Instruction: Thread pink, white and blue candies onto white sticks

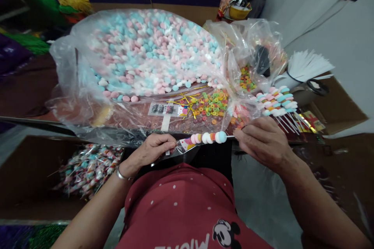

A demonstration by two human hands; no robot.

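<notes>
My right hand (260, 140) pinches the white stick of a marshmallow skewer (208, 137), held level just in front of the table edge. Pink, white, orange and blue sweets are threaded along it. My left hand (156, 148) is closed on a clear printed plastic bag (187, 144), whose coloured pattern shows at the skewer's far left end. How far the skewer sits inside the bag, I cannot tell. Beyond my hands, gold twist ties (189, 105) and a stack of printed bags (165, 109) lie beside loose ring gummies (214, 103). More marshmallow skewers (277, 101) are piled near my right hand.
A large clear bag of pastel marshmallows (157, 50) covers much of the table. White sticks (309, 64) stand in a container at right, beside a grey mug (309, 91). A cardboard box (26, 179) of wrapped skewers (90, 167) sits low at left.
</notes>
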